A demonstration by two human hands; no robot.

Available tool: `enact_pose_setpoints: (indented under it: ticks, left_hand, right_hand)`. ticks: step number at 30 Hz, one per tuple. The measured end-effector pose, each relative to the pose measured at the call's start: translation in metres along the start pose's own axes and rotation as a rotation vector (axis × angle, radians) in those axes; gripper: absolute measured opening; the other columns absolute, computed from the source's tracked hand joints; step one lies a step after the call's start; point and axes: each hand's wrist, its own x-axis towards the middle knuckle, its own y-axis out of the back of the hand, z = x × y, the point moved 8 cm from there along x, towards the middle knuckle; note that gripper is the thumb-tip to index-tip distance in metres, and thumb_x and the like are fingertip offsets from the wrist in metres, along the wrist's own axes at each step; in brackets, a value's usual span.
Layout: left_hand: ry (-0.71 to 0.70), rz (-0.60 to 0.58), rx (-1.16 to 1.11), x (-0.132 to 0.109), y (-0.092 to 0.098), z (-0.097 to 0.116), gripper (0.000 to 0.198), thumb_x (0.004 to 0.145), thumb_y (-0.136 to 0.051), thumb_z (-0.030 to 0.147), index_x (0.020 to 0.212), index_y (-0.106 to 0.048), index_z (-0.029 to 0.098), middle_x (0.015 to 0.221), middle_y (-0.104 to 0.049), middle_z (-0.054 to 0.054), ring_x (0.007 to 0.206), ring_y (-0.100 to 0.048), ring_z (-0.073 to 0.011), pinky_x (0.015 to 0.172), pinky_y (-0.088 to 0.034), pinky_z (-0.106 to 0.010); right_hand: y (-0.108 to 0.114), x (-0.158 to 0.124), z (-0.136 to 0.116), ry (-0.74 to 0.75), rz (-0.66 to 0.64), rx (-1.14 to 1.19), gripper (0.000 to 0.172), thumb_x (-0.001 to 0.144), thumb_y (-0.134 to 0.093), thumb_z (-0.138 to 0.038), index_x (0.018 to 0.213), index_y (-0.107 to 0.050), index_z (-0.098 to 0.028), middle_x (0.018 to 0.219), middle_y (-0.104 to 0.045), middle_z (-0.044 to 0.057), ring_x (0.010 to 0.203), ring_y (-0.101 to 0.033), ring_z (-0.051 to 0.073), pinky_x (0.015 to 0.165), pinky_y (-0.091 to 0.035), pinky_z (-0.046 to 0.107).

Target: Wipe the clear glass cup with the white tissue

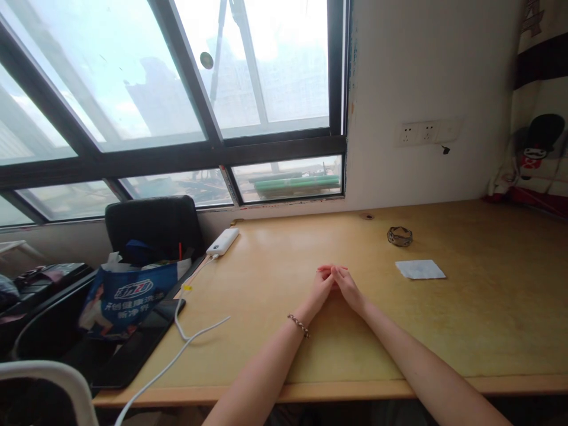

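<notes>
The left hand [323, 285] and right hand [350, 287] met over the middle of the wooden surface [275, 278], the forearms slanting inward from the near edge. Their fingers [339, 277] touched and overlapped at the tips, bent together in a loose peak; how far each hand was curled could not be told, and no object showed in its grasp. A beaded bracelet [299, 325] circled the left wrist. To the right of the hands, apart from them, a piece of white paper [420, 269] lay flat on the surface, with a ring-shaped object [400, 241] just behind it. At the surface's left edge lay a white power bank [223, 241] with a white cable [209, 328] plugged into it, trailing toward the near edge. Left of that, a blue bag [133, 296] rested against a black chair [153, 222].
</notes>
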Motion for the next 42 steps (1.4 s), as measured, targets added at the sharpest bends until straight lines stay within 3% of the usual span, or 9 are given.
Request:
enact_pose_setpoints:
  ticks: [14, 42]
  left_hand:
    - [0.041, 0.04, -0.076, 0.007, 0.006, -0.012, 0.041, 0.072, -0.054, 0.047, 0.09, -0.064, 0.012, 0.081, -0.063, -0.008, 0.078, -0.059, -0.0191, 0.065, -0.046, -0.026]
    - [0.025, 0.021, -0.056, 0.007, 0.007, -0.013, 0.039, 0.074, -0.052, 0.045, 0.089, -0.064, 0.012, 0.079, -0.062, -0.008, 0.076, -0.058, -0.0178, 0.064, -0.046, -0.026]
  right_hand:
    - [-0.002, 0.005, 0.015, -0.07, 0.03, -0.013, 0.044, 0.081, -0.039, -0.052, 0.091, -0.063, -0.017, 0.09, -0.063, 0.008, 0.087, -0.059, 0.021, 0.077, -0.047, 0.034]
    - [-0.004, 0.002, 0.008, -0.057, 0.024, -0.041, 0.045, 0.078, -0.043, -0.055, 0.091, -0.061, -0.016, 0.09, -0.062, 0.008, 0.089, -0.058, 0.021, 0.079, -0.046, 0.033]
